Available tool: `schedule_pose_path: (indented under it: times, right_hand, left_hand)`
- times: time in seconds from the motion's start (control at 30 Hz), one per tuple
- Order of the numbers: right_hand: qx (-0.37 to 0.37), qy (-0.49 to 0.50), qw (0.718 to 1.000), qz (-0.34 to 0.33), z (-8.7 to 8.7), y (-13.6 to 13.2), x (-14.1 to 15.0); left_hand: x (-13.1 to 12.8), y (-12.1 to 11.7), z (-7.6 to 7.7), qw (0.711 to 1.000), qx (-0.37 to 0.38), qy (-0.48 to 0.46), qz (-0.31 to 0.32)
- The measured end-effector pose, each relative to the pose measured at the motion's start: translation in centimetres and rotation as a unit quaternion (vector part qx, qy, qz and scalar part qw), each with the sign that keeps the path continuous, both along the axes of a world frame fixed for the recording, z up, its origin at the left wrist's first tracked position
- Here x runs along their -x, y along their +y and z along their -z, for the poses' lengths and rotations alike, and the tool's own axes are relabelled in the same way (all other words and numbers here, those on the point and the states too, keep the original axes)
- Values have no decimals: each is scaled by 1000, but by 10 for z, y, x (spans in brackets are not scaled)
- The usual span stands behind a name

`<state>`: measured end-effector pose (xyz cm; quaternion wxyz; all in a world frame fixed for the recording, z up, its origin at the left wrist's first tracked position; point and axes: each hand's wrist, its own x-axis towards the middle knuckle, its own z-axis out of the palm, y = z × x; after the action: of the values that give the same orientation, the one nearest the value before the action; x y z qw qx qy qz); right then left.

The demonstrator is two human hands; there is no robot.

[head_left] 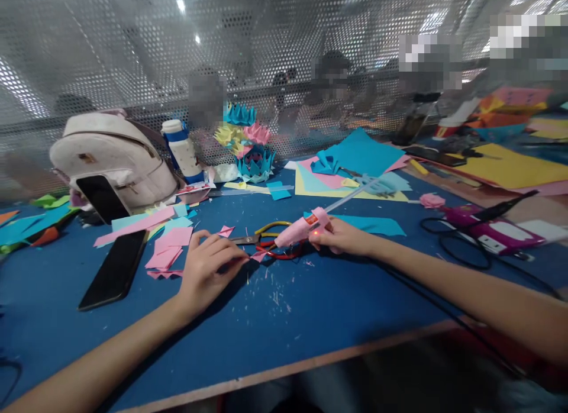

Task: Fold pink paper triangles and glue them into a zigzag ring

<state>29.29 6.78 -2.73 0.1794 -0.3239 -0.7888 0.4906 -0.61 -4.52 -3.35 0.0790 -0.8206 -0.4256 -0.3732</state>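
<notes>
My right hand (335, 236) is wrapped round the handle of a pink hot glue gun (295, 231), with a clear glue stick (355, 192) jutting from its back end. A small folded pink paper piece (258, 256) is pinched between the fingertips of my left hand (213, 259). The gun's nozzle points at that piece; whether they touch, I cannot tell. Behind the nozzle lie scissors (245, 240) with yellow and red handles, partly hidden by the gun. Another folded pink piece (226, 231) rests beside the blades. Pink paper squares (166, 250) lie left of my left hand.
A black phone (114, 271) lies at left, another phone (103, 199) leans on a white backpack (113, 158). Folded paper flowers (255, 161) stand at the back by a bottle (181, 149). Coloured sheets (364, 152) and a purple power strip (492, 228) with cables occupy the right.
</notes>
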Motion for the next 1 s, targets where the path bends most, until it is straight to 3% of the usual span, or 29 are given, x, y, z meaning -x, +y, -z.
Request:
schedule_pose_path:
  times: [0.5,1.0]
  right_hand:
    - [-51,-35,998,13,-7,6,-11]
    - [3,23,1000,-21,0,5,-7]
  left_hand:
    - [2,2,0,1000,8,-13,-5]
    - [1,3,1,1000,3,-8,-3]
